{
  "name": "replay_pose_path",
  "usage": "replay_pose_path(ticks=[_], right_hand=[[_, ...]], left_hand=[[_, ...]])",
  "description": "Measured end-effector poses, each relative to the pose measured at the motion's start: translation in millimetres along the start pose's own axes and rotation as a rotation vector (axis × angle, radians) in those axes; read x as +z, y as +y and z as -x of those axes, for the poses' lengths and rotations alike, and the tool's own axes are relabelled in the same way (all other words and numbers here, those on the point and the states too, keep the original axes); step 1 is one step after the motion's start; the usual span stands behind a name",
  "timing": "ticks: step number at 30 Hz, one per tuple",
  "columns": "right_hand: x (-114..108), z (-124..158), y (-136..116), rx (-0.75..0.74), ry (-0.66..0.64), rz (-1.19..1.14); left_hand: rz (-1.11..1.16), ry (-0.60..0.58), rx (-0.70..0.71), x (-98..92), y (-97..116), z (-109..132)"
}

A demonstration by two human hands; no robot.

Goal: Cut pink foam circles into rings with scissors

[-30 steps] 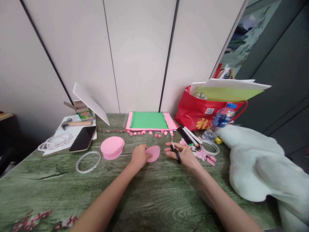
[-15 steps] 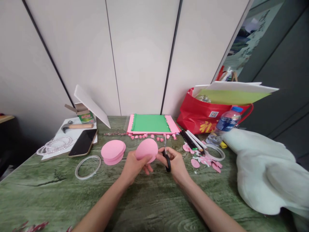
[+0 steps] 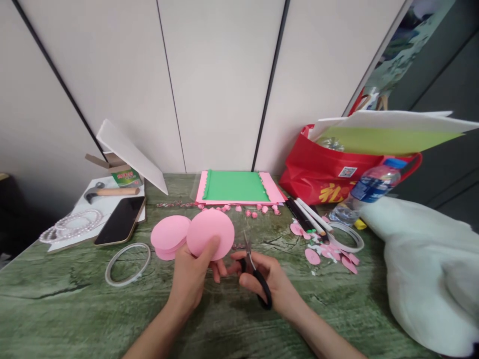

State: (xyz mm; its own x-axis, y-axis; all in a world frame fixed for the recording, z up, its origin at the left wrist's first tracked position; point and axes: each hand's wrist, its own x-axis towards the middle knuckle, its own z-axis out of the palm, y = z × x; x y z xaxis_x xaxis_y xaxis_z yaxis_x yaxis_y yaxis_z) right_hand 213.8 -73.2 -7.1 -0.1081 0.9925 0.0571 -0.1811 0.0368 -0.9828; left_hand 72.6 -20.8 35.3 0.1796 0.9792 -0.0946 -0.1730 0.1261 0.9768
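Observation:
My left hand (image 3: 192,276) is closed on a pink paper circle (image 3: 210,233), holding it upright above the green table (image 3: 67,304). My right hand (image 3: 268,284) grips black-handled scissors (image 3: 255,276) whose blades point up and stop just right of the circle. A stack of pink paper circles (image 3: 169,235) lies on the table just left of the held one.
A tape ring (image 3: 127,257), phone (image 3: 119,220), bead strings (image 3: 69,224) and hammer (image 3: 108,191) lie left. Green and pink sheets (image 3: 235,187) sit at the back. Pens (image 3: 309,215), pink scraps (image 3: 329,252), a water bottle (image 3: 368,189), red bag (image 3: 329,167) and white cloth (image 3: 430,264) are right.
My left hand lifted the pink circle off the table and drew it nearer. My right hand with the scissors came in beside it.

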Motion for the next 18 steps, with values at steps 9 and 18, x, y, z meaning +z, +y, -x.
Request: replay_pose_path(ticks=[9,18], right_hand=[[12,5,-15,0.04,-0.091,-0.12],[18,5,-19,-0.045,-0.144,-0.095]], left_hand=[[-0.145,-0.061,0.078,1.1,-9,4],[-0.354,0.002,0.133,5.9,-13,9]])
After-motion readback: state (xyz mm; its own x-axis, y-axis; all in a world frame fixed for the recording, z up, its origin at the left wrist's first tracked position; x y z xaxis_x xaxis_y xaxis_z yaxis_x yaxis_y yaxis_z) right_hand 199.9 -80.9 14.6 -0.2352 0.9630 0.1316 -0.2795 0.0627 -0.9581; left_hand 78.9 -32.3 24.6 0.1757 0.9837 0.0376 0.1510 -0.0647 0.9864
